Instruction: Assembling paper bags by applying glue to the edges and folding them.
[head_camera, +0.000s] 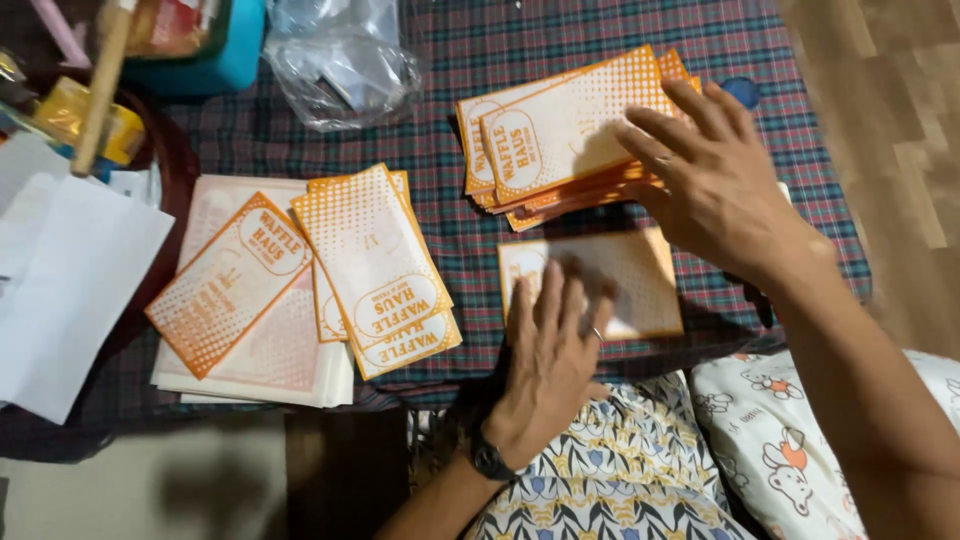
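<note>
1. Checked cloth (600, 30) in dark red and green is covering the low surface, and the single paper bag (625, 285) is lying flat on it, close to the near edge.
2. Left hand (550, 360) is pressing on the near left part of this single bag, fingers stretched out and close together, palm down; it is not pinching anything.
3. Right hand (715, 180) is hovering or resting just behind the single bag, over the right end of the orange stack (560, 135), with the fingers spread; whether it is touching the top sheet I cannot tell.
4. To do this well, I think the left palm should be keeping the single bag flat and still, while the right fingers are taking only one sheet from the stack, not two.
5. Left of the single bag, two more orange bags (385, 270) are lying fanned over a pale pile of sheets (270, 360).
6. Further behind the single bag, a clear plastic bag (340, 60) is lying crumpled.
7. Left hand is blurred, the single bag is partly covered by it, and the stack's right end is hidden under the right hand.
</note>
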